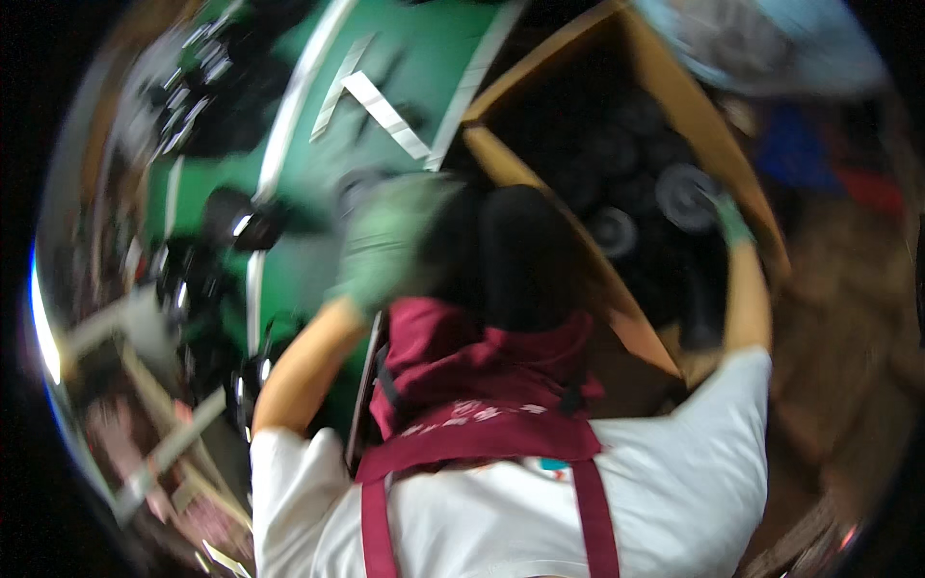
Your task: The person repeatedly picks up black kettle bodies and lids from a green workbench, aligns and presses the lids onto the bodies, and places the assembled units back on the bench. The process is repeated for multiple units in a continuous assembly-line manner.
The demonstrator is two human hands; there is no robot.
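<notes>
My left hand point(393, 236), in a pale green glove, hangs over the green work surface point(424, 58) in front of my apron. Motion smears its fingers, so their pose cannot be made out. A round grey part point(358, 183) shows blurred by its fingertips; whether they touch is unclear. On the right, my gloved right hand point(734, 222) reaches into a cardboard box point(549, 53) and grips the edge of a grey ring-shaped disc point(686, 197). Another disc point(613, 231) lies in the box among several dark round parts.
Two pale strips, one of them bright white point(385, 114), lie on the green surface. A dark lamp-like object point(236, 220) and shiny black parts point(188, 289) stand to the left. Light blue plastic sheeting point(771, 43) is beyond the box; blue point(795, 149) and red point(870, 188) items lie right.
</notes>
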